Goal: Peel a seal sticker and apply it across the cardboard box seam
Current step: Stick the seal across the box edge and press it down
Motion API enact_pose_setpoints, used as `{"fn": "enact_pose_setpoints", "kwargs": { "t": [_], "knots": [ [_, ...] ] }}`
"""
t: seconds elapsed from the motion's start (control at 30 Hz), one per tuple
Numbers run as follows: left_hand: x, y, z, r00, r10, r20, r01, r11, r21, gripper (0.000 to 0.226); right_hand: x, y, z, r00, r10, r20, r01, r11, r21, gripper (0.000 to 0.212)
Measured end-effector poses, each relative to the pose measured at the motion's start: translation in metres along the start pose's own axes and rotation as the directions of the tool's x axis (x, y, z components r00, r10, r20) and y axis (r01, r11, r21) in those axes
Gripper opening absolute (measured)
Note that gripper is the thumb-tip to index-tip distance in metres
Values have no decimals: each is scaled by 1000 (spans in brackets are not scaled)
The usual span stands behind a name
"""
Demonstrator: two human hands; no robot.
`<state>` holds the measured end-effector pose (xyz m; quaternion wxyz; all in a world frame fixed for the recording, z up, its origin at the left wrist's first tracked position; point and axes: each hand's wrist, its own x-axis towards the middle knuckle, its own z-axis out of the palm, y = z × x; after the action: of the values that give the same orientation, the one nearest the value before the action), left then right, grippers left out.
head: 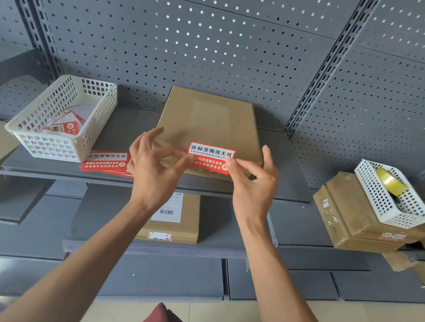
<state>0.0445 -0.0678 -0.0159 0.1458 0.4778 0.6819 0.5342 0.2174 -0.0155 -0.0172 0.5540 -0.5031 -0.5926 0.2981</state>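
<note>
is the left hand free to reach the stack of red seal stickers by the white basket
Probably not yet: the left hand pinches the red seal sticker on the cardboard box; the stack lies unobstructed beside it.

Cardboard box (206, 121) centred on shelf (278, 189); basket (61, 118) left, sticker sheets (107, 162) before it (partly beneath); sticker (210, 158) at box's near edge, between both hands.

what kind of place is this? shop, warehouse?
Probably a parcel packing or stockroom area fitted with retail-style shelving. Clues: grey pegboard-backed metal shelves, cardboard boxes on several shelves, one with a shipping label, and a stack of red seal stickers beside a white basket.
</note>
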Motion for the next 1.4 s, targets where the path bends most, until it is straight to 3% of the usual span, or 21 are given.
{"fn": "enact_pose_setpoints", "kwargs": {
  "t": [0.3, 0.57, 0.93, 1.4],
  "knots": [
    [-12, -6, 6, 996, -39, -86, 31, 995, -97, 11, -10, 3, 8, 998, 57, -2, -57, 998, 26, 17],
    [-17, -2, 5, 996, -82, -43, 73, 981, -181, 14, -13, 0, 6, 997, 72, 39, -75, 995, 72, 9],
    [-5, 24, 1, 998, 14, -66, -26, 983, -183, 15, 8, -19, 3, 1000, -17, 25, 15, 995, 96, 6],
    [21, 39, 20, 969, 84, -234, -127, 976, -175, 17, 31, -35, 13, 990, -137, -33, 139, 988, 66, 14]
  ]
}}
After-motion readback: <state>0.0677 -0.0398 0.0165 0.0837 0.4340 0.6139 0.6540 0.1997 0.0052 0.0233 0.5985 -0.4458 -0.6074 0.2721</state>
